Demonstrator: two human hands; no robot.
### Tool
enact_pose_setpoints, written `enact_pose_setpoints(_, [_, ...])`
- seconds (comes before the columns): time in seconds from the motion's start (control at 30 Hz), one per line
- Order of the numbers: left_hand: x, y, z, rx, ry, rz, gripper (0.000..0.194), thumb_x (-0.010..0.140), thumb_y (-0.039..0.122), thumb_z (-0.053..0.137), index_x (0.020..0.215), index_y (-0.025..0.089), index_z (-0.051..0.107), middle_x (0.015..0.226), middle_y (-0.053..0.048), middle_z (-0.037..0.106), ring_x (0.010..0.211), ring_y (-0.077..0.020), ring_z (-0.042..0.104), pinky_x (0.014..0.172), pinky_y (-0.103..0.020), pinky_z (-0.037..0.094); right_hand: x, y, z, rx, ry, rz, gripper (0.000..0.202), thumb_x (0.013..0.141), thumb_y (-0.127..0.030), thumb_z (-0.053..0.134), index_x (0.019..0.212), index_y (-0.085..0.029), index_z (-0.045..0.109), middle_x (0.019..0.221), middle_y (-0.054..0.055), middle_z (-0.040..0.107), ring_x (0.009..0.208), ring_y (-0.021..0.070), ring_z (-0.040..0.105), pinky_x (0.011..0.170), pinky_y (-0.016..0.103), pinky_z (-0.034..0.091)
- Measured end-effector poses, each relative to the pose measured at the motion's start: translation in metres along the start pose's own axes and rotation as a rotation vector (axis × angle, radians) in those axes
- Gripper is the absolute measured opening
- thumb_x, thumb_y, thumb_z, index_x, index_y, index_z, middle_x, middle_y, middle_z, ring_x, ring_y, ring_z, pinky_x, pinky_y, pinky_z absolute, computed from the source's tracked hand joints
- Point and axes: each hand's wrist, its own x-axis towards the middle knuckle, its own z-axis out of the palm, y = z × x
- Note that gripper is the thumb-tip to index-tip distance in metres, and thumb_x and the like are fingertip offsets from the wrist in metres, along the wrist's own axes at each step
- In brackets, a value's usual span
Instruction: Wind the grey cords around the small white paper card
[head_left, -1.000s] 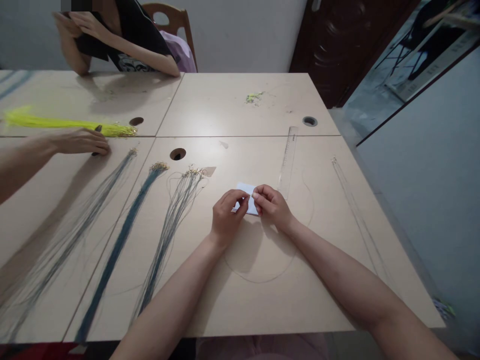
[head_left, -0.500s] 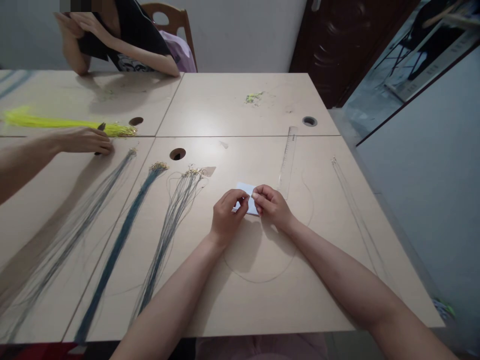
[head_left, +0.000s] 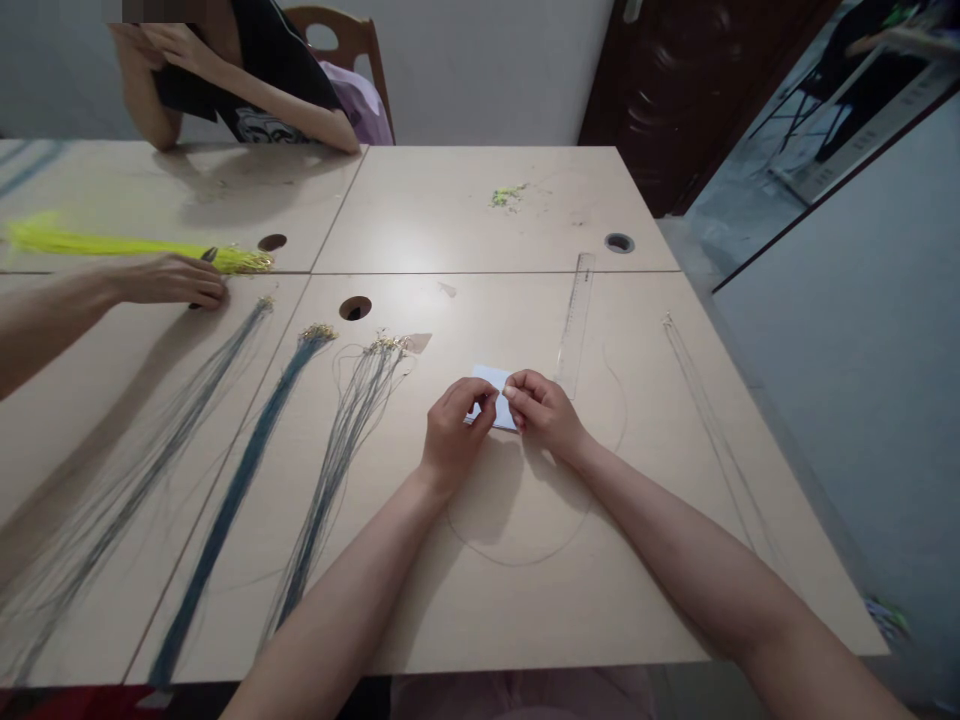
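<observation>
My left hand (head_left: 461,420) and my right hand (head_left: 544,410) meet fingertip to fingertip over a small white-blue card or pad (head_left: 491,378). Both are closed in a pinch. Between the fingertips is a tiny pale piece, too small to name, seemingly at the end of a thin grey cord (head_left: 517,564). That cord curves on the table below my wrists and up past my right forearm. Its ends are partly hidden by my hands. Just beyond my right hand lies a clear ruler (head_left: 577,315).
Left of me lie bundles of grey cords (head_left: 337,450), teal cords (head_left: 251,465) and yellow cords (head_left: 135,243) with gold-coloured ends. A co-worker's hand (head_left: 176,280) rests by the yellow bundle, on a dark tool. Two thin cords (head_left: 705,415) lie right. The table (head_left: 637,620) has round holes.
My hands hold the same pinch over the card, with barely any movement. The co-worker's hand at the left and its dark tool have shifted very slightly.
</observation>
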Motion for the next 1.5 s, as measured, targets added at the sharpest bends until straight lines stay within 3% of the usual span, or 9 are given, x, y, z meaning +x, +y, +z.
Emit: enact_pose_setpoints(1.5, [-0.0005, -0.0008, 0.0003, -0.026, 0.040, -0.012, 0.007, 0.076, 0.012, 0.056, 0.079, 0.018, 0.057, 0.069, 0.001, 0.060, 0.059, -0.0074, 0.049, 0.057, -0.020, 0.043, 0.0004, -0.0002, 0.0015, -0.006, 0.025, 0.012, 0.022, 0.078, -0.039, 0.054, 0.077, -0.018, 0.049, 0.046, -0.007, 0.045, 0.041, 0.0073, 0.041, 0.044, 0.022, 0.035])
